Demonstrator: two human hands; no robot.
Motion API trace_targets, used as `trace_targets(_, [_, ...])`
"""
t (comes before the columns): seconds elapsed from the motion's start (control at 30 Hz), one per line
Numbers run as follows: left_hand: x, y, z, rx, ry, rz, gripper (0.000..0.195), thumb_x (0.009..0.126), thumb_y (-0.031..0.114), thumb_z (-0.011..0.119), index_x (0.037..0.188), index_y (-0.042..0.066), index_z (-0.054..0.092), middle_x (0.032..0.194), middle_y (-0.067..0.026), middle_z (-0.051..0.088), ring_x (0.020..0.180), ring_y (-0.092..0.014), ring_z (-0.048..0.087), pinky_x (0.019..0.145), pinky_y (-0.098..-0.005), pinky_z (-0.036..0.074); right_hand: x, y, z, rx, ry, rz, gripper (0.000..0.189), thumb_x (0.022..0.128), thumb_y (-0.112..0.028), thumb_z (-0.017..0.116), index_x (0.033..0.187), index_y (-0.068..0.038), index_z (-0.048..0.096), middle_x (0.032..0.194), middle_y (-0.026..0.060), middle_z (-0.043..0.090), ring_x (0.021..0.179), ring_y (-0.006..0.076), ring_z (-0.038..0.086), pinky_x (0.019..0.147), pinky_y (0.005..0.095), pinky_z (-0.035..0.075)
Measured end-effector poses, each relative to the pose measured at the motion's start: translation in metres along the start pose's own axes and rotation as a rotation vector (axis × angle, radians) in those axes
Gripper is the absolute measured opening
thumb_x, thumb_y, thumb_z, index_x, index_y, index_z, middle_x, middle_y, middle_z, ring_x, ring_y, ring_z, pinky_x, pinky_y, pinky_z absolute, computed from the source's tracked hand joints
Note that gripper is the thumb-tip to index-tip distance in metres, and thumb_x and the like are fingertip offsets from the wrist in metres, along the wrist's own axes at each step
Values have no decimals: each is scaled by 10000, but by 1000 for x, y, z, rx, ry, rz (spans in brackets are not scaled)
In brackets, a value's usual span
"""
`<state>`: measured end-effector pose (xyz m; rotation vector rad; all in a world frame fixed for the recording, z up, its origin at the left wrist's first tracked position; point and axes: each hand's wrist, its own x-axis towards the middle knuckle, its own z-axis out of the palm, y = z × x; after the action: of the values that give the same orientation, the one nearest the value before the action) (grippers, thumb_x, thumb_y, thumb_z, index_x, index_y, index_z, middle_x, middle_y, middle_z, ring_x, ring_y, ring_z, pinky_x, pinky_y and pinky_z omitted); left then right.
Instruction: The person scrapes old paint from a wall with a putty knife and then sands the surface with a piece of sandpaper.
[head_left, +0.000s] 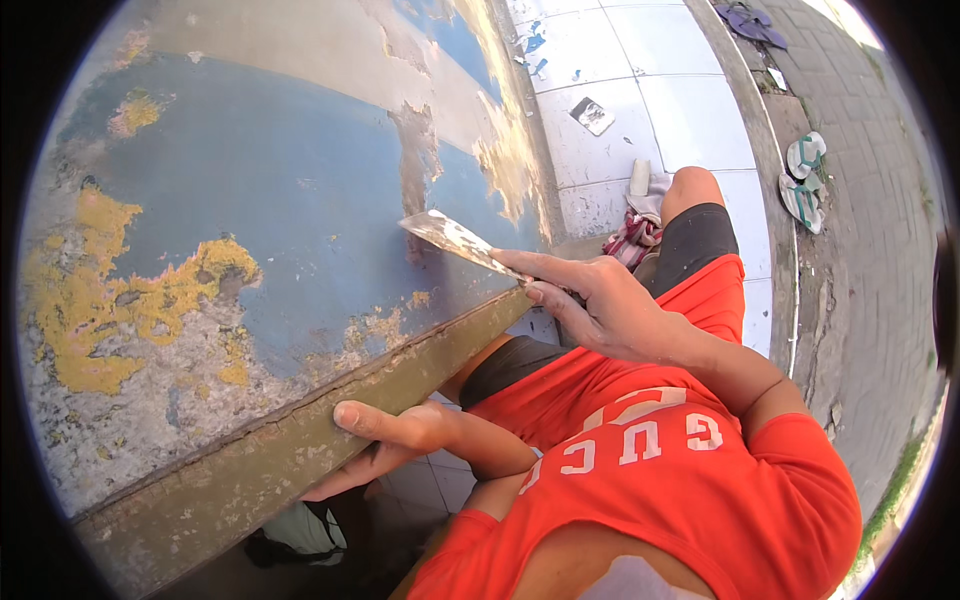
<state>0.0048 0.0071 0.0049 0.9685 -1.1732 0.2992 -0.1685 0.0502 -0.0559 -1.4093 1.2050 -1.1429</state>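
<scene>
My right hand (611, 307) grips a putty knife (469, 241), its index finger laid along the blade. White paint is smeared over the metal. The blade's front edge is at the blue painted wall (315, 180), over the lower end of a bare grey-brown strip (416, 150); whether it touches I cannot tell. My left hand (401, 435) clasps the brown frame (247, 450) along the wall's edge, thumb on its face and fingers around the far side. Paint has come off the wall in places, with yellow patches (97, 300) and rough grey plaster (150, 420) exposed.
Blue paint flakes (534, 41) and a small dark-and-white square piece (592, 116) lie on the white floor tiles (682, 112). Crumpled cloth (634, 238) sits by my knee. White-and-green flip-flops (804, 184) and purple flip-flops (751, 24) lie past the raised edge, by grey paving (870, 262).
</scene>
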Motion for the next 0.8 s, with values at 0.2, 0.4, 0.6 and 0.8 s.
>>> trace_targets(0.2, [-3, 0, -4, 29, -2, -23, 938, 847, 268, 652, 1468, -49, 24, 1458, -298, 199, 1329, -369, 339, 1037, -477, 378, -7, -11, -6, 84, -83, 97, 398, 956, -61, 497, 1352, -94, 511, 702, 152, 570, 549, 192, 482, 582, 283, 451])
trace_targets(0.4, [-4, 5, 0, 8, 14, -46, 945, 846, 268, 659, 1468, -50, 22, 1469, -289, 192, 1344, -367, 318, 1057, -485, 353, -10, -9, -3, 124, -35, 30, 380, 951, -114, 508, 1331, -106, 526, 665, 188, 583, 526, 306, 560, 552, 373, 457])
trace_targets(0.6, [-4, 1, 0, -8, 27, -32, 934, 847, 262, 656, 1468, -45, 30, 1463, -282, 207, 1345, -357, 318, 1074, -484, 330, -2, -4, -4, 67, -20, 29, 380, 963, -108, 497, 1342, -96, 520, 695, 168, 583, 559, 226, 541, 577, 336, 458])
trace_targets(0.8, [-2, -1, -1, -25, 5, -10, 899, 843, 235, 660, 1461, -36, 66, 1455, -271, 228, 1328, -348, 341, 1063, -479, 344, 2, -2, -6, 55, -46, 35, 371, 969, -113, 485, 1337, -98, 524, 686, 164, 589, 555, 227, 539, 582, 328, 459])
